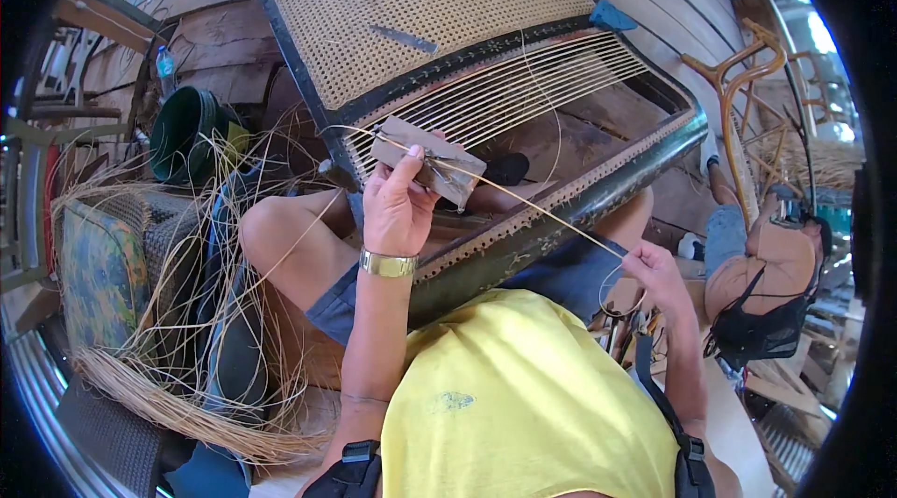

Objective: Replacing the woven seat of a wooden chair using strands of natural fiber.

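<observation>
My left hand (402, 204) grips a small wooden block (425, 157) with metal pieces on its face, the thumb pressing on top. A thin cane strand (542, 210) runs across the block and slants down to my right hand (657, 276), whose fingers pinch it; the strand's end curls in a loop below. Under the block lies a dark wooden frame (561, 208) across my lap, its near rail lined with small holes. Parallel cane strands (505, 92) are strung over its opening, and one loose strand hangs across them.
Woven cane panel (430, 3) fills the frame's far part, with a flat strip (404, 38) on it. A blue piece (612, 16) sits on its right edge. Left are a green bucket (182, 135) and a cane bundle (177, 405). Another person (766, 274) sits at right near a wooden chair part (733, 87).
</observation>
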### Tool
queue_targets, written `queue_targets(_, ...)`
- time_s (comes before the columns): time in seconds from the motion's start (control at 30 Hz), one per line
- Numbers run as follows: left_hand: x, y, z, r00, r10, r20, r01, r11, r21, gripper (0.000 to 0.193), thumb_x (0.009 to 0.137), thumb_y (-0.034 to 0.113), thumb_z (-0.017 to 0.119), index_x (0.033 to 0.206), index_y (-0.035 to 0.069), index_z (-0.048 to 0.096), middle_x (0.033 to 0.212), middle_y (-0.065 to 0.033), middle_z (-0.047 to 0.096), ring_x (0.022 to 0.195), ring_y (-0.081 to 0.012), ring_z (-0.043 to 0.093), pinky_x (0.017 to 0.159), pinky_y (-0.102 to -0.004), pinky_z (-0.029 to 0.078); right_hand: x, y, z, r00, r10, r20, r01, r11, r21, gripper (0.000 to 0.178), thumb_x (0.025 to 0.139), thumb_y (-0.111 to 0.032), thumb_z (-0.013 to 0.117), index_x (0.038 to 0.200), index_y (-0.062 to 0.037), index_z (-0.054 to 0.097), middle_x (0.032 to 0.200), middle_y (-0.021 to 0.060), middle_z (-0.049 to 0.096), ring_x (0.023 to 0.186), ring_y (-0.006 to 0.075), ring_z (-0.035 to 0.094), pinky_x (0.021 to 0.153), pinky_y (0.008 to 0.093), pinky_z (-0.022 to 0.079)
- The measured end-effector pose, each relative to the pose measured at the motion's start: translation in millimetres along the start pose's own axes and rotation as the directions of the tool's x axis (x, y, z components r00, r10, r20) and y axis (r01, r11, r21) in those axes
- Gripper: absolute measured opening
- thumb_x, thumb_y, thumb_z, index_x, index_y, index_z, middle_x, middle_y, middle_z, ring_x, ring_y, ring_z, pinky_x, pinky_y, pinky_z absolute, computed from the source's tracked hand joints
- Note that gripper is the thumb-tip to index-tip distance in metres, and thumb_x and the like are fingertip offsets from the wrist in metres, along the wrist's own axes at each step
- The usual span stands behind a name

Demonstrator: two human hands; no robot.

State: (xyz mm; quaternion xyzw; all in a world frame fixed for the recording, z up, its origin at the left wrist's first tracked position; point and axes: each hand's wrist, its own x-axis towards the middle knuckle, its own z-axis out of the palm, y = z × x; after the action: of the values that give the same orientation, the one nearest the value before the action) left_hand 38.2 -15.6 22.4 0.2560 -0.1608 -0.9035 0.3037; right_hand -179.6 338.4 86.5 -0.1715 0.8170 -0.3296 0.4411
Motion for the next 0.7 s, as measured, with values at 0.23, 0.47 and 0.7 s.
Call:
queue_targets(0.23,29,-9,-23,0.991,-0.031,-0.132,0.031,1.0,-0.002,0.022,0.095,0.01,0.062,0.115,0.001,0.06,0.112,-0.0131,0.069,0.098,-0.0252,0.069,0.08,-0.0396,0.06,-35,-42,-30,0.999,-0.019,0.048,0.018,1.0,0.007,0.011,0.095,-0.013,0.061,0.086,-0.0082,0.058,0.075,-0.0086,0.054,0.068,0.0001,0.047,0.059,0.019,0.036)
queue_targets(0.47,27,23,-44,0.999,0.04,-0.009,-0.039,0.994,0.104,0.037,0.098,0.014,0.056,0.132,-0.002,0.052,0.129,-0.0174,0.062,0.115,-0.0294,0.063,0.099,-0.0443,0.054,-52,1,-126,0.992,0.11,-0.062,-0.115,0.989,-0.096,0.015,0.092,-0.017,0.067,0.085,-0.0044,0.064,0.074,-0.0046,0.059,0.067,0.0041,0.053,0.06,0.0224,0.043)
queue_targets(0.7,31,6,-27,0.999,-0.012,0.051,0.006,0.993,0.114,0.046,0.099,0.014,0.056,0.138,-0.006,0.045,0.136,-0.0215,0.057,0.123,-0.0327,0.059,0.099,-0.0449,0.055,-70,104,-165,0.954,0.278,-0.109,-0.288,0.954,-0.086,0.014,0.09,-0.017,0.068,0.087,-0.003,0.068,0.079,0.0007,0.067,0.074,0.0087,0.06,0.069,0.0263,0.049)
